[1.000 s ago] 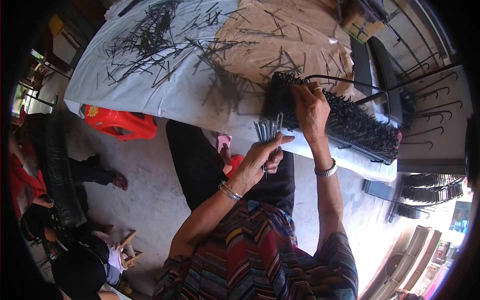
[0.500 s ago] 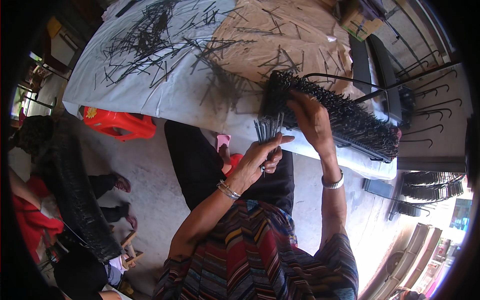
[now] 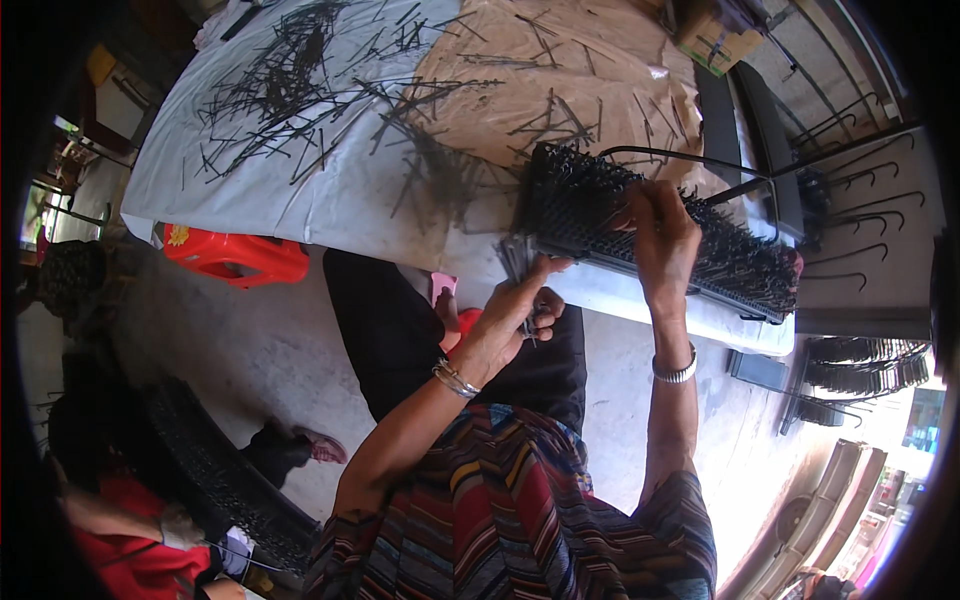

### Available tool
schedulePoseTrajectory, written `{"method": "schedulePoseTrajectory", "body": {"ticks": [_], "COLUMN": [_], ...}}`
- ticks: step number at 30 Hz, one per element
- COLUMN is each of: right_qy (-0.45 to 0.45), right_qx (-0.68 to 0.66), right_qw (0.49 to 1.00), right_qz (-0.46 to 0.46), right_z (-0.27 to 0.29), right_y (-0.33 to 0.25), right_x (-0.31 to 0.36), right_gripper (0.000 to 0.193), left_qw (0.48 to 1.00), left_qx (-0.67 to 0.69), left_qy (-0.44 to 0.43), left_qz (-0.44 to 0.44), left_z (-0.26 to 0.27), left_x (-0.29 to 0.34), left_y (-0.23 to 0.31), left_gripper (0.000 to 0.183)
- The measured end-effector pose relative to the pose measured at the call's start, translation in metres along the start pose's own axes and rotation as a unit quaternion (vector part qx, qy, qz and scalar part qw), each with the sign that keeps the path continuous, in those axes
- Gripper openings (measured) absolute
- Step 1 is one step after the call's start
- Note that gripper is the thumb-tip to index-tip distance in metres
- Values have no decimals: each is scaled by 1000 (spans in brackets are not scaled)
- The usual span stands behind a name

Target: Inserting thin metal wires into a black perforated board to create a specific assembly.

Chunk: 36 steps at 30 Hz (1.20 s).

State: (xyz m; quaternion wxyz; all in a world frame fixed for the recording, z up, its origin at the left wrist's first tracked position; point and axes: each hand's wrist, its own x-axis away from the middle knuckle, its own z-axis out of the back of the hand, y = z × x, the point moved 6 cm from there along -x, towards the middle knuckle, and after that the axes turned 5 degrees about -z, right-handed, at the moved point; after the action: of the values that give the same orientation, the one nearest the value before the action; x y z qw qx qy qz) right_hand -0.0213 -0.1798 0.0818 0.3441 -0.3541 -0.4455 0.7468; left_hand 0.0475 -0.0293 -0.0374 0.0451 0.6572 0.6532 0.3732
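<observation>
Along the right part of the counter's (image 3: 250, 205) near edge lies a long black rack (image 3: 570, 195), densely packed with short dark pieces that bristle upward. Over its middle reaches the right hand (image 3: 664, 240), wrist raised, fingers bent and drawn close together; whether they pinch a piece cannot be told. Just left of the rack, the left hand (image 3: 517, 315) is closed around a bundle of thin grey rods (image 3: 515, 260), their ends fanning up and slightly blurred, with one digit pointing toward the rack. Farther off, loose dark rods (image 3: 285, 85) are scattered over the white cover and a brown sheet (image 3: 490, 85). A cardboard box (image 3: 718, 45) sits beyond the rack at upper right, and metal hooks (image 3: 870, 215) line the far right. Below the counter's left side stands a red plastic stool (image 3: 235, 260); at lower left is another person in red (image 3: 125, 550).
</observation>
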Motion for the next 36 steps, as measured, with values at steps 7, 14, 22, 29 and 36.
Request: {"method": "schedulePoseTrajectory", "body": {"ticks": [7,14,22,29,36], "right_qy": [21,-9,-1,65,-41], "right_qx": [76,128,340,492,230], "right_qw": [993,988,904,820,968], "right_qz": [88,82,259,286,90], "right_z": [-8,-3,-24,-39,-16], "right_y": [16,16,7,4,2], "right_x": [-15,-19,-13,2,27], "right_gripper": [11,14,18,30,17], "left_qw": [999,996,993,994,995], "left_qx": [38,71,105,88,71], "left_qy": [32,50,54,51,53], "left_qz": [0,-15,-13,-28,-35], "left_z": [-3,9,5,-7,-8], "left_x": [-21,-18,-11,-2,2], "left_y": [-10,-13,-13,-4,-6], "left_gripper": [36,32,35,35,34]}}
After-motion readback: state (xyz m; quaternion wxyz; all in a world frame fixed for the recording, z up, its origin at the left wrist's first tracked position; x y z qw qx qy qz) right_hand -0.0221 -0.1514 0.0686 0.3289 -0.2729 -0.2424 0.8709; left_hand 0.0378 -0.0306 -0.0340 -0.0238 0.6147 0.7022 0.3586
